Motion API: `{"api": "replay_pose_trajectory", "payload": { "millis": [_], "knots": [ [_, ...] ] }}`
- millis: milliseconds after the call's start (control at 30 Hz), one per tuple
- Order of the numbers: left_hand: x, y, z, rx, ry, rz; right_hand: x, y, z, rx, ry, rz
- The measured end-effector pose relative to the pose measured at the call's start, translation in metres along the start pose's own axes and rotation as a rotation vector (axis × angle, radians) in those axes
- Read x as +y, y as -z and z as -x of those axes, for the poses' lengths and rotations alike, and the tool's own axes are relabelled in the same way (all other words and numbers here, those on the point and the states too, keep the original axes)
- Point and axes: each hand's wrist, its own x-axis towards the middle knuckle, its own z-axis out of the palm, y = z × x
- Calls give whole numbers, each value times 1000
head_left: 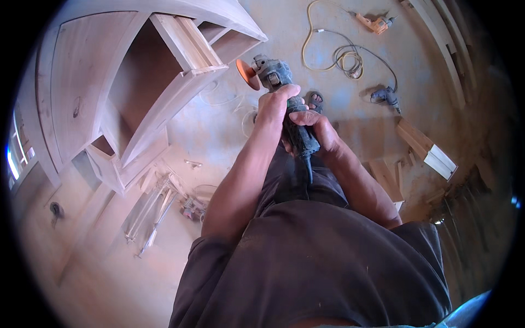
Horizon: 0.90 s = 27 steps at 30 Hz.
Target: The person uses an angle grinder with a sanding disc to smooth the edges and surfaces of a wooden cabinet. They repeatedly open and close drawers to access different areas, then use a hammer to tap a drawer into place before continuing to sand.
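Observation:
Both my hands are wrapped round a dark angle grinder point(298, 128) held out in front of my body. My left hand point(275, 106) grips it near the head, the thumb lying across the top. Farther back on the body, my right hand point(319, 128) closes round it, its thumb on the upper side. An orange disc point(248, 75) on the grinder's head faces left, close to the corner of a pale wooden drawer point(178, 101) that stands pulled out of a cabinet point(93, 65). I see a gap between disc and wood. A cord leaves the grinder's rear toward my clothes.
An orange power tool point(374, 23) and a dark blue one point(385, 97) lie on the floor at the right, with a coiled yellow cord point(345, 61) beside them. Bar clamps point(156, 221) lie at lower left. Wooden boards point(426, 147) rest on the right.

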Motion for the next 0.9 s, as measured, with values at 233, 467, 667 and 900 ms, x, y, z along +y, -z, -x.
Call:
{"api": "replay_pose_trajectory", "payload": {
  "millis": [233,467,667,900],
  "knots": [
    [-2,1,14,5,-85,71,-8,-8,3,-43,40,74],
    [4,-2,43,1,-187,64,-15,-23,15,-75,61,93],
    [-1,8,17,-17,-116,89,-11,-8,-3,-70,-9,10],
    [1,2,35,-37,-188,111,-13,-22,16,-48,39,48]
  ]
}}
